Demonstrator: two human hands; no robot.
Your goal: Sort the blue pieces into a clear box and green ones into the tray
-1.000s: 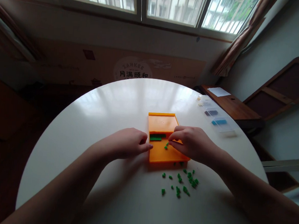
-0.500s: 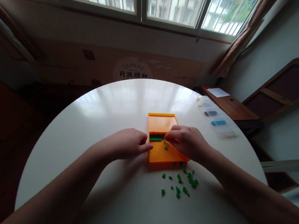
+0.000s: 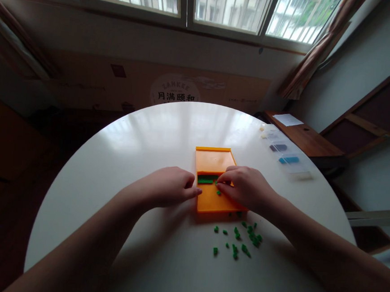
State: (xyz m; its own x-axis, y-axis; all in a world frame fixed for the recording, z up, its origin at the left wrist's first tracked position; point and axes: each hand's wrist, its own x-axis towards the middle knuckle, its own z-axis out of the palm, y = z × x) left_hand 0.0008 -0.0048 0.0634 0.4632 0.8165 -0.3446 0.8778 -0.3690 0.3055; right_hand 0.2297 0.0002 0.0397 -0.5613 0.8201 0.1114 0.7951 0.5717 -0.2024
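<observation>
An orange hinged case (image 3: pixel 207 202) lies open on the white table, its lid part farther from me. Inside, a row of small green blocks (image 3: pixel 205 181) sits along the fold. My left hand (image 3: pixel 174 186) is at the case's left edge, with the thumb over the rim and the other fingers curled. Over the right side of the case, my right hand (image 3: pixel 246 186) pinches a small green block (image 3: pixel 216 183) just right of the row. Another green piece (image 3: pixel 218 193) lies on the case floor below those fingertips. The right hand hides part of the case.
Several loose green pieces (image 3: pixel 236 232) are scattered on the table (image 3: pixel 86 191) in front of the case. A clear divided box (image 3: pixel 299 170) with blue, dark and pale contents stands at the right rim. Beyond it is a wooden desk (image 3: pixel 316 144) with a paper sheet.
The right fingertips have lowered slightly, closing on the green piece beside the row. The left hand keeps its place at the case. The whole view has shifted a little.
</observation>
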